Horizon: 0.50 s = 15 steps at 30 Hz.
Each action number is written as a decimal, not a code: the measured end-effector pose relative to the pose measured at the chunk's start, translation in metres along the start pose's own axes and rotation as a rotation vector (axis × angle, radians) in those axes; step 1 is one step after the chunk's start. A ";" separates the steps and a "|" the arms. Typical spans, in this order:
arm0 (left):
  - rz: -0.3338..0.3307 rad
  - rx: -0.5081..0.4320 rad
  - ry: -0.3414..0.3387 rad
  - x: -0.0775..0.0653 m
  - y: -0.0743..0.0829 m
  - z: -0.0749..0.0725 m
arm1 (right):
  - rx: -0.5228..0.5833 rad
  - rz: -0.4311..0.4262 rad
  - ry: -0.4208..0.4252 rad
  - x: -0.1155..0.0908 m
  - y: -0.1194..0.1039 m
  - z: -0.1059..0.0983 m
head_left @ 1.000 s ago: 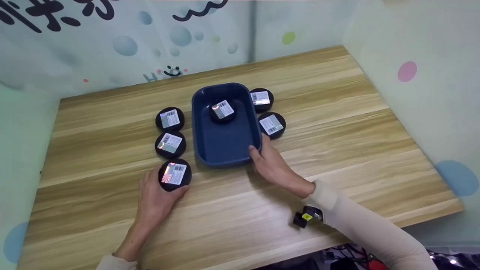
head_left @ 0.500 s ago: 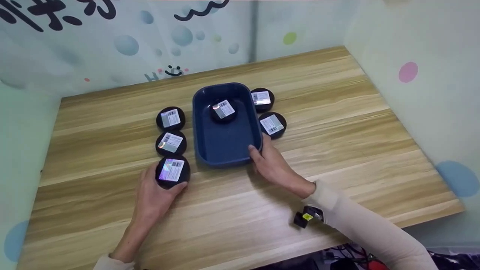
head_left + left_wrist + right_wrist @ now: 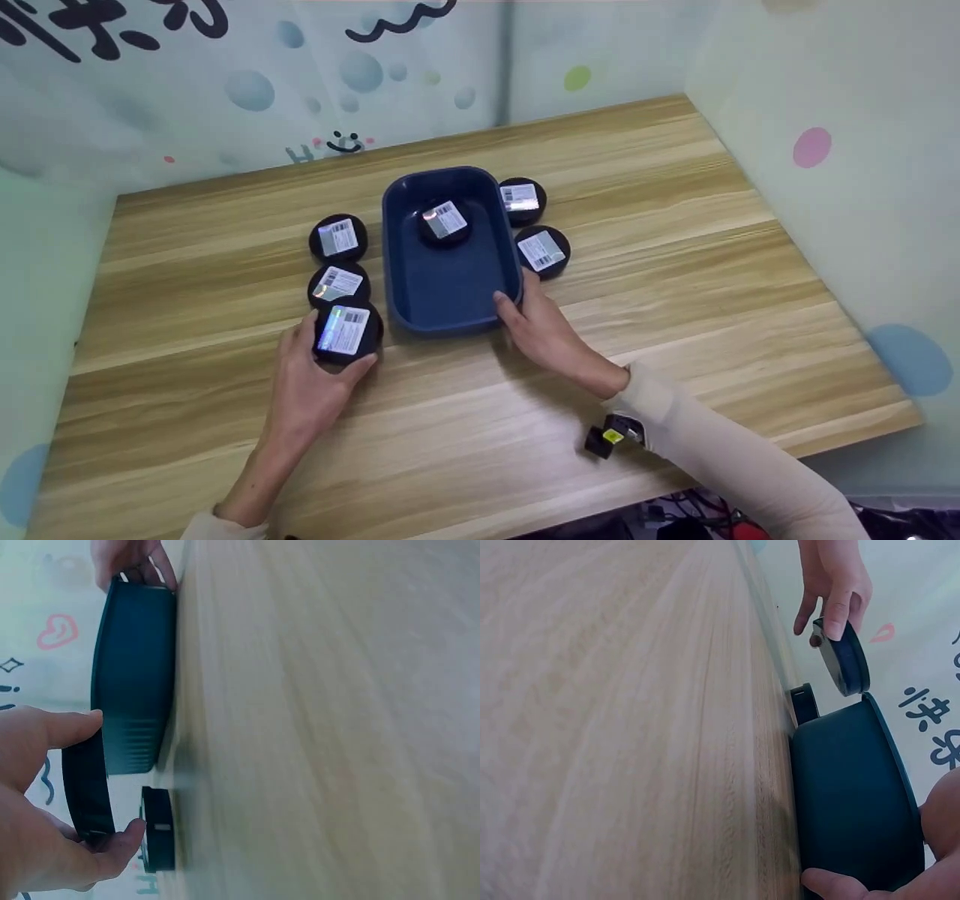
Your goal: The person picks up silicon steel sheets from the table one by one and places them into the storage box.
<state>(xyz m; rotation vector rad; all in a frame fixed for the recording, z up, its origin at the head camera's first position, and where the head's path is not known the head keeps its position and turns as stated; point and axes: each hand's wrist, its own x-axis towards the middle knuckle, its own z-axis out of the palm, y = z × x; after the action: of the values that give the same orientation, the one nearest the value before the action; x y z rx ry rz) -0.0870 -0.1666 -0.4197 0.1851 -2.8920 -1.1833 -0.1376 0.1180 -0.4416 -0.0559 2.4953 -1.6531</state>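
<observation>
My left hand (image 3: 306, 382) grips a flat black round disc (image 3: 348, 331) by its edge, thumb on one side and fingers on the other. A white barcode label covers part of its top. In the left wrist view the held disc (image 3: 88, 787) is raised off the table, with another disc (image 3: 157, 829) lying below and beyond it. My right hand (image 3: 546, 330) holds the near right corner of a dark blue rectangular bin (image 3: 450, 292), thumb over the rim. Inside the bin, toward its far end, lies one labelled disc (image 3: 445, 221).
Left of the bin, two discs lie in a column, a far one (image 3: 338, 238) and a nearer one (image 3: 337, 280) partly overlapped by the held disc. Two more (image 3: 523, 199) lie along the bin's right side. Walls border the wooden table (image 3: 675, 300).
My left hand has lifted the nearest left disc off the table and moved it slightly away from me, so it now overlaps the middle disc in the head view. The right hand and bin stay put.
</observation>
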 end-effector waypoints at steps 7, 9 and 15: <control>0.056 0.001 -0.002 0.001 0.014 0.001 | -0.001 0.013 0.010 -0.002 -0.001 0.000; 0.069 -0.001 -0.004 0.000 0.017 0.001 | -0.004 0.015 0.010 -0.002 -0.001 0.000; 0.104 -0.018 -0.005 0.002 0.027 0.002 | -0.013 0.006 0.012 -0.002 0.000 0.000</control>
<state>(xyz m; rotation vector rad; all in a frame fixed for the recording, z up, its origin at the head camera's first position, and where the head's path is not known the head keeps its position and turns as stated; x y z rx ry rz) -0.0917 -0.1467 -0.4026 0.0315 -2.8549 -1.1939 -0.1354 0.1181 -0.4414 -0.0407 2.5124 -1.6401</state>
